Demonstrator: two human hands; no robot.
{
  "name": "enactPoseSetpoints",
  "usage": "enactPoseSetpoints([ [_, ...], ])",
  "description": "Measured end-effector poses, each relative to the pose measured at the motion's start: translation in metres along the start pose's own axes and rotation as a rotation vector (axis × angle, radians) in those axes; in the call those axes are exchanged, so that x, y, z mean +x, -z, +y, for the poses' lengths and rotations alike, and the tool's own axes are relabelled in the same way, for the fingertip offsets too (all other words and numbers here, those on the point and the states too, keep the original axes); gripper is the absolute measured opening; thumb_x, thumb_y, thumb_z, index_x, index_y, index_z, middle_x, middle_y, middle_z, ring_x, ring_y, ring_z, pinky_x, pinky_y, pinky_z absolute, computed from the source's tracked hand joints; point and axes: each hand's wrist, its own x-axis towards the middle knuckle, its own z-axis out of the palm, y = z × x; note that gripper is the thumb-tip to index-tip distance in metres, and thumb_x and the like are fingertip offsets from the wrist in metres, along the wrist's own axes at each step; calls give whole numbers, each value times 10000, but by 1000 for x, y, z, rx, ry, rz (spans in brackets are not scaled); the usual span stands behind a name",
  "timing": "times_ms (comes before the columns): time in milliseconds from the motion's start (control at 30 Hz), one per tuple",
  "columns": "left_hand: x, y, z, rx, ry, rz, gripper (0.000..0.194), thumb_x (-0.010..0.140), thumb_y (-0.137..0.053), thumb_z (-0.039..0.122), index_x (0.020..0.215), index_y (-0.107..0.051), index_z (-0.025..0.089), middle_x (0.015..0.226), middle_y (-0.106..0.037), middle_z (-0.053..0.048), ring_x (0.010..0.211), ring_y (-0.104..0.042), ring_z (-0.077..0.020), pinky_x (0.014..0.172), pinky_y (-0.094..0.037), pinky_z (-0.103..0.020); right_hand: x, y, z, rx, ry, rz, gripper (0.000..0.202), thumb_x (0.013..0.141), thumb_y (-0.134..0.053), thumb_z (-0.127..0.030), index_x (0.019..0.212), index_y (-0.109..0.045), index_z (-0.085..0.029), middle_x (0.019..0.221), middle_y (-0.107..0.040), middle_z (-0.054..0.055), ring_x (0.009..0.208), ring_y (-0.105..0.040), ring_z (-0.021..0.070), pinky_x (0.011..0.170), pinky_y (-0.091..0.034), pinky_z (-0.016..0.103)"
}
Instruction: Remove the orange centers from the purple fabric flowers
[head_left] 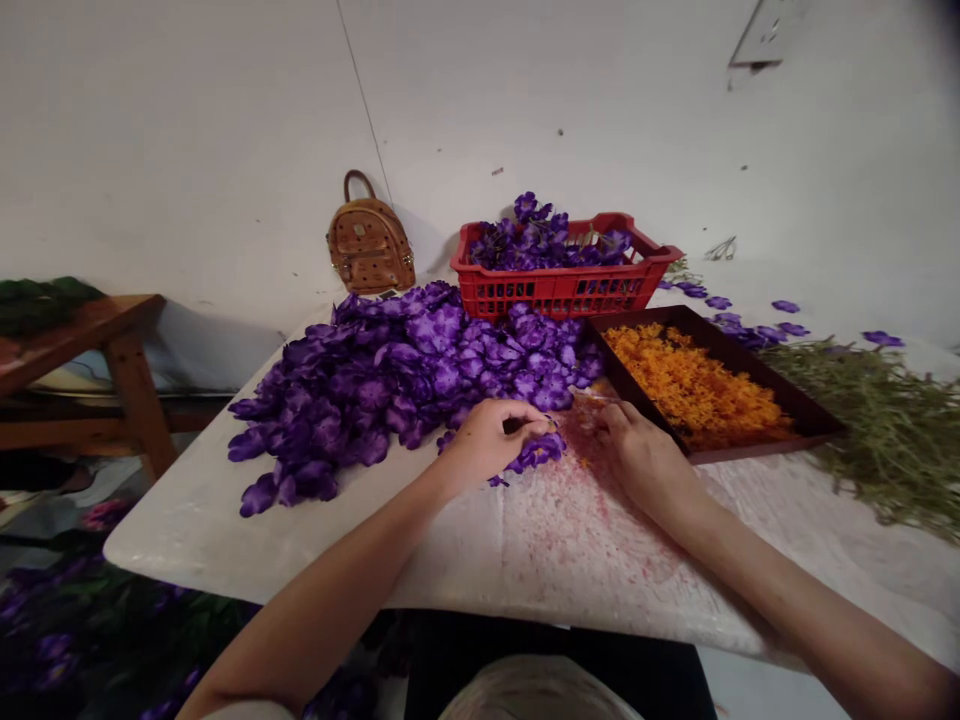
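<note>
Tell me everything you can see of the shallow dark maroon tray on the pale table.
The shallow dark maroon tray looks rectangular, with low straight walls; its material is unclear. It lies flat and open on the pale table, set at an angle. Shaggy orange flower pieces fill much of it. Heaped purple petals lie to its left, thin green stems to its right. The bare right hand is beside its left edge; contact is unclear.

Looking forward and down from head height, close above the near side of a table (450,565), facing the far wall (225,120).
</note>
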Motion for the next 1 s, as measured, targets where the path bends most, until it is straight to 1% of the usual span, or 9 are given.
enactPoseSetpoints([
  [167, -6, -6, 8, 10, 36, -61, 134, 931, -678, 191, 869, -796, 176, 934, -818, -48, 890, -735, -204, 816, -515, -299, 4, 0, 0, -45, -49, -57, 177, 1000, -450, -177, 1013, -626, -161, 1003, -703, 177, 804, -707, 306, 661, -491, 375],
  [267, -7, -8, 8, -16, 52, -63, 158, 956, -647, 222, 910, -789, 167, 887, -792, -53, 816, -705, -193, 773, -508, -300, 8, 7, -2, 74, -109, -36, 150, 984, -456, -186, 937, -598, -186, 932, -696, 150, 767, -682, 289, 650, -458, 374],
  [367, -7, -9, 6, -71, 66, 58, 232, 982, -606, 236, 1161, -745, 186, 833, -758, -29, 714, -660, -170, 716, -498, -294, 18, 21, -10, 498, -210, 14, 80, 943, -572, -263, 870, -573, -231, 823, -675, 71, 726, -640, 240, 678, -464, 363],
  [433, -6, -8, 6, -125, 35, 154, 280, 995, -583, 240, 1250, -694, 204, 797, -728, -8, 689, -635, -158, 691, -481, -281, 28, 31, -20, 950, -266, -70, 139, 944, -637, -353, 871, -585, -246, 828, -672, 34, 749, -639, 206, 702, -492, 341],
  [500, -5, -5, 7, -175, -16, 230, 204, 985, -598, 244, 1143, -717, 197, 790, -709, -5, 710, -624, -151, 691, -464, -268, 39, 39, -32, 1336, -380, -154, 226, 904, -720, -433, 856, -602, -246, 813, -669, 12, 743, -639, 180, 709, -511, 324],
  [600, -2, -2, 10, -238, -27, 295, 130, 939, -676, 269, 934, -762, 172, 820, -732, -29, 726, -621, -145, 693, -459, -262, 49, 42, -46, 1617, -504, -247, 317, 782, -867, -452, 819, -646, -227, 850, -699, 12, 765, -649, 152, 739, -523, 301],
  [700, 0, -1, 11, -276, 4, 311, 149, 907, -729, 303, 906, -802, 173, 848, -771, -48, 724, -633, -151, 693, -470, -268, 52, 36, -52, 1658, -498, -228, 342, 742, -912, -456, 797, -671, -220, 805, -692, 2, 744, -635, 138, 719, -511, 282],
  [800, 1, -2, 10, -320, 21, 300, 151, 877, -766, 321, 883, -804, 175, 805, -770, -44, 686, -628, -144, 662, -467, -261, 50, 28, -54, 1620, -441, -177, 324, 792, -880, -464, 809, -658, -227, 743, -667, -15, 695, -610, 134, 662, -485, 275],
  [1000, 5, -7, 5, -488, 97, 281, 330, 786, -857, 466, 798, -719, 167, 751, -752, -41, 669, -658, -145, 657, -497, -258, 45, 23, -51, 1385, -257, -116, 244, 914, -756, -441, 1049, -706, -244, 801, -700, 4, 727, -658, 165, 660, -504, 301],
])
